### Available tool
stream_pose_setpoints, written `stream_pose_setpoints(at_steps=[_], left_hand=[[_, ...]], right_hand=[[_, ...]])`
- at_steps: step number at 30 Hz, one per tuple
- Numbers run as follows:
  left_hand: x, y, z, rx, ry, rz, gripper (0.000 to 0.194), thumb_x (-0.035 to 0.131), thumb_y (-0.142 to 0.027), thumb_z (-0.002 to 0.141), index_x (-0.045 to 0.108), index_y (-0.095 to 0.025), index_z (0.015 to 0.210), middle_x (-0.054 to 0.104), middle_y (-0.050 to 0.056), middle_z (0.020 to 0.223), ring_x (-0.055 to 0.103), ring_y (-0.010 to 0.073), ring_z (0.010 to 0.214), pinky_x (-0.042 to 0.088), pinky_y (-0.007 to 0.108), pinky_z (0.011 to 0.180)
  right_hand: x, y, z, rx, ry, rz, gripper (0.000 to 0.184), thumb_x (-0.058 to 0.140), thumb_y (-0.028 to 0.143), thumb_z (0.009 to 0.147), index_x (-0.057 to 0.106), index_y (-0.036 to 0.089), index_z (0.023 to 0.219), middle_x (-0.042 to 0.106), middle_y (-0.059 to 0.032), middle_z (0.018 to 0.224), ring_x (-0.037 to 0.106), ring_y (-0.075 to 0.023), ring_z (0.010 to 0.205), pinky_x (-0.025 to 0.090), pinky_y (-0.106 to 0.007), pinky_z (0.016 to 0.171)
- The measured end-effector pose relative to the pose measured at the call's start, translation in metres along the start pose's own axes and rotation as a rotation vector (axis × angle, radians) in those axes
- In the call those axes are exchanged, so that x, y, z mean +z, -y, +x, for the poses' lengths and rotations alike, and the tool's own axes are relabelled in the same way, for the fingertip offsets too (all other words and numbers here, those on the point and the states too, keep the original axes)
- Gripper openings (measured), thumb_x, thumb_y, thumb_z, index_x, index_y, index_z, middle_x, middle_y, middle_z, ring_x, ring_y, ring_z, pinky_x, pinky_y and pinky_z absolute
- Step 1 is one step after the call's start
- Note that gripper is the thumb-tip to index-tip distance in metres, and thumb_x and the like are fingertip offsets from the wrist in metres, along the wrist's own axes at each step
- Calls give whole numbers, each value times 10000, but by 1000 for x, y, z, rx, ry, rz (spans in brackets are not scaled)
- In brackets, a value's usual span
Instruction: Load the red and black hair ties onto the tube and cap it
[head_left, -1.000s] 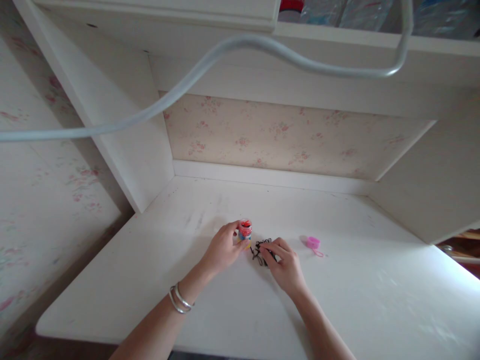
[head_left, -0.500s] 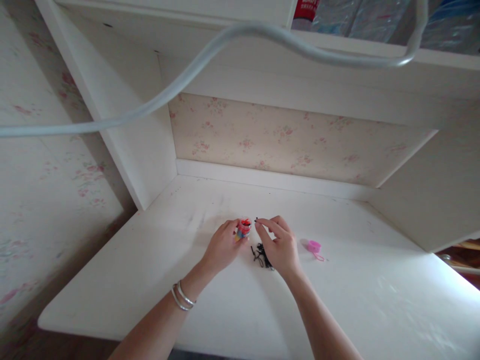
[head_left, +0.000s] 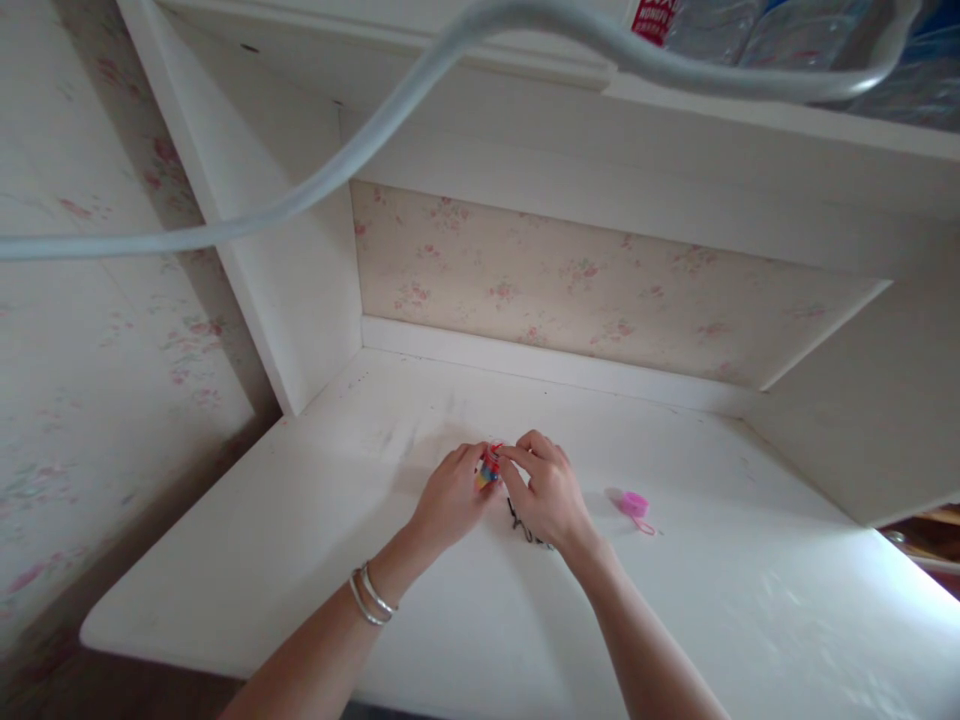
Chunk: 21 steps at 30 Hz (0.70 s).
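My left hand (head_left: 452, 492) is wrapped round a small clear jar (head_left: 490, 467) holding red, yellow and blue pieces, its open mouth tilted up. At the jar's mouth, the thumb and forefinger of my right hand (head_left: 546, 487) are pinched together. Whatever lies between those fingertips is hidden now. Under the right hand, partly covered by it, is a small heap of thin black bands (head_left: 517, 521) on the white desk. A pink lid with a loop (head_left: 635, 504) rests to the right of the hands.
The white desk (head_left: 712, 600) has a raised back edge and side panels. A shelf overhead holds clear plastic bottles (head_left: 802, 35). A thick pale cable (head_left: 300, 190) crosses the upper view. Flowered wallpaper (head_left: 495, 270) covers the wall behind.
My right hand has moved left to the jar's mouth; a small dark piece seen at its fingertips before is now out of sight. My left hand keeps hold of the jar.
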<state>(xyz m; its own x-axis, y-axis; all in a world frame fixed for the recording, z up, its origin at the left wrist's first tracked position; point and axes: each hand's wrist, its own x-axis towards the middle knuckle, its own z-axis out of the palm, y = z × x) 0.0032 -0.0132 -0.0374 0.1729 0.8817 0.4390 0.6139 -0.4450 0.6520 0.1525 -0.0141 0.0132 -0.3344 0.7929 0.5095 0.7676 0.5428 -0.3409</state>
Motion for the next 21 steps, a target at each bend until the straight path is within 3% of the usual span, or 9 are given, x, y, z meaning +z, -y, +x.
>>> stream_pose_setpoints(at_steps=[4,13,17,21], left_hand=[[0,0,-1,9,-11,-12,349,570,-176,806,531,-213,1152,616,47,1012,578,188,942,473,348,854],[2,3,-3,-17,-20,-55,445,646,-193,750,523,-235,1175,617,46,1073,582,194,963,490,346,835],[5,5,-4,-59,-26,-85,528,688,-191,711,508,-257,1204,606,44,1118,584,197,960,491,348,836],[7,3,-4,-93,-52,-106,681,755,-261,662,444,-251,1267,548,64,1171,578,184,911,494,348,826]], right_hand=[[-1,1,-1,-23,29,-47,234,483,224,894,700,228,979,565,-39,850,536,-168,789,386,-314,746],[-5,-11,-7,5,-148,183,228,478,223,903,691,219,987,581,-34,836,557,-158,786,422,-289,728],[-6,-22,-22,136,-234,293,204,486,242,904,684,207,942,566,-23,791,544,-143,717,421,-263,635],[2,-41,-48,246,-231,377,184,515,281,896,683,210,914,553,-12,749,524,-134,663,401,-240,552]])
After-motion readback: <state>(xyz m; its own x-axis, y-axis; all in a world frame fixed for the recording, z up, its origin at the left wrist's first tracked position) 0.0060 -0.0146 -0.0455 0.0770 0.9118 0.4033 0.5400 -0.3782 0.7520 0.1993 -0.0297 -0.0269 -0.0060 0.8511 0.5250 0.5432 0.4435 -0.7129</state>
